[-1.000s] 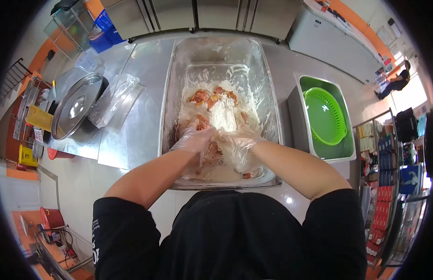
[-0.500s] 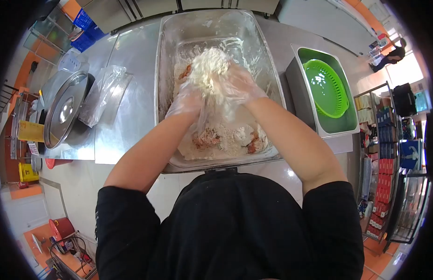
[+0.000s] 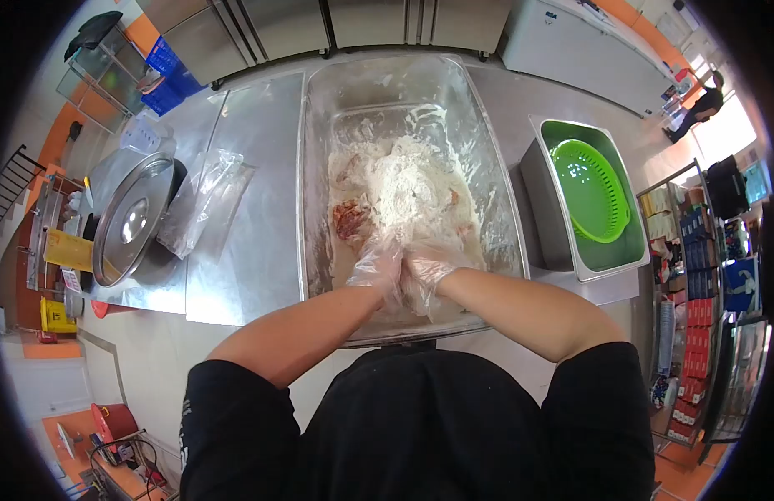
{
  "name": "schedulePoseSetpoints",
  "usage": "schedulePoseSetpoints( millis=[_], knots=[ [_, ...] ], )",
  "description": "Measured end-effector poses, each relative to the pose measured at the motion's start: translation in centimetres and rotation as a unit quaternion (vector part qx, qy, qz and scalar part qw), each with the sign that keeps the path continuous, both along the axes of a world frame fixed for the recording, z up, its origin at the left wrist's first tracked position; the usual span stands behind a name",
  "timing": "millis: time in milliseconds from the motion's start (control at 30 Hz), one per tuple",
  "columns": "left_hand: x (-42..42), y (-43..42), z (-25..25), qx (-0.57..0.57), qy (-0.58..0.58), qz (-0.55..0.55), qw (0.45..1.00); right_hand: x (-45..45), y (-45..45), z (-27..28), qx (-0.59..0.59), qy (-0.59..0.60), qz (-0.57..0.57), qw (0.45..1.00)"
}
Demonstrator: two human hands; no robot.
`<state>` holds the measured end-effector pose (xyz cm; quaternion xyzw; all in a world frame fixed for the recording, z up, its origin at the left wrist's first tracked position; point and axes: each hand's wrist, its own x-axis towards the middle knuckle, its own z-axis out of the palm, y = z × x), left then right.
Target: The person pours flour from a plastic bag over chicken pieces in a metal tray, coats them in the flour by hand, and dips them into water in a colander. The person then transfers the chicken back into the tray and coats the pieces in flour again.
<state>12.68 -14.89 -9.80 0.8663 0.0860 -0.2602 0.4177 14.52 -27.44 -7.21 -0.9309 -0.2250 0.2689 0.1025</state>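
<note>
A deep metal tub (image 3: pixel 505 196) holds white flour (image 3: pixel 408 179) heaped over reddish pieces of food. One piece (image 3: pixel 350 219) shows bare at the left, its surface only partly floured. My left hand (image 3: pixel 378 263) and my right hand (image 3: pixel 430 260), both in clear plastic gloves, are side by side low in the tub, at the near edge of the flour heap. Their fingers are sunk in flour and blurred, so what they hold, if anything, is hidden.
A green basket (image 3: pixel 589 188) sits in a metal container (image 3: pixel 545 209) at the right. On the left are a plastic bag (image 3: pixel 205 200), a round steel lid (image 3: pixel 136 219) and a clear jug (image 3: pixel 143 134). Another person (image 3: pixel 702 107) stands far off at the upper right.
Both hands have come back from the far part of the tub toward its near side and closer together. Flour now lies heaped in the middle. The camera view has shifted.
</note>
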Motion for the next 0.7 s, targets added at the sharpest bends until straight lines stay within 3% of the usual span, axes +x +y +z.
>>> schedulePoseSetpoints(
  millis=[33, 133, 167, 200, 267, 300, 367, 400, 467, 500, 533, 567, 600, 633, 667, 700],
  knots=[
    [0.0, -0.2, 0.7, -0.069, 0.027, 0.080, 0.994, -0.1, 0.0, 0.8, -0.021, -0.006, -0.001, 1.000],
    [0.5, 0.8, -0.8, 0.141, -0.113, -0.176, 0.968, -0.4, -2.1, -4.1, 0.104, -0.191, 0.026, 0.976],
    [1.3, 1.3, -4.6, 0.066, -0.109, -0.135, 0.983, 0.2, -2.6, -5.9, 0.337, -0.125, -0.011, 0.933],
    [1.7, 1.7, -5.5, 0.022, -0.085, -0.102, 0.991, 1.2, -3.1, -7.6, 0.549, -0.051, -0.046, 0.833],
    [2.5, 2.0, -4.0, -0.066, 0.003, -0.035, 0.997, 3.0, -2.9, -5.2, 0.599, 0.070, -0.132, 0.787],
    [3.3, 2.3, -3.4, -0.125, 0.054, -0.017, 0.990, 3.9, -2.0, 0.6, 0.451, 0.111, -0.185, 0.866],
    [4.6, 2.7, -2.4, -0.244, 0.163, 0.036, 0.955, 6.1, -2.3, 3.6, 0.313, 0.112, -0.224, 0.916],
    [5.1, 3.1, -2.0, -0.302, 0.196, 0.071, 0.930, 7.4, -3.4, 2.8, 0.335, 0.075, -0.214, 0.914],
    [5.2, 3.2, -2.2, -0.401, 0.193, 0.239, 0.863, 8.3, -5.3, 1.0, 0.279, -0.112, -0.127, 0.945],
    [5.2, 3.1, -1.7, -0.308, 0.038, 0.054, 0.949, 8.4, -5.8, 1.0, 0.190, -0.261, -0.043, 0.946],
    [5.1, 3.0, -1.2, -0.190, -0.119, -0.137, 0.965, 8.6, -5.9, 0.9, 0.172, -0.254, -0.055, 0.950],
    [5.2, 2.8, -0.6, -0.215, -0.139, -0.135, 0.957, 8.9, -6.0, 0.8, 0.153, -0.246, -0.067, 0.955],
    [5.3, 2.6, 0.3, -0.239, -0.159, -0.134, 0.948, 9.1, -5.1, 2.4, 0.207, -0.084, -0.172, 0.959],
    [5.5, 1.8, 1.7, -0.403, -0.037, 0.060, 0.912, 9.2, -4.9, 2.7, 0.313, 0.028, -0.230, 0.921],
    [5.9, 1.4, 2.6, -0.535, 0.089, 0.249, 0.803, 9.2, -4.8, 3.0, 0.405, 0.131, -0.296, 0.855],
    [6.6, 1.4, 2.8, -0.539, 0.072, 0.264, 0.797, 8.1, -4.9, 1.2, 0.542, 0.181, -0.313, 0.759]
  ],
)
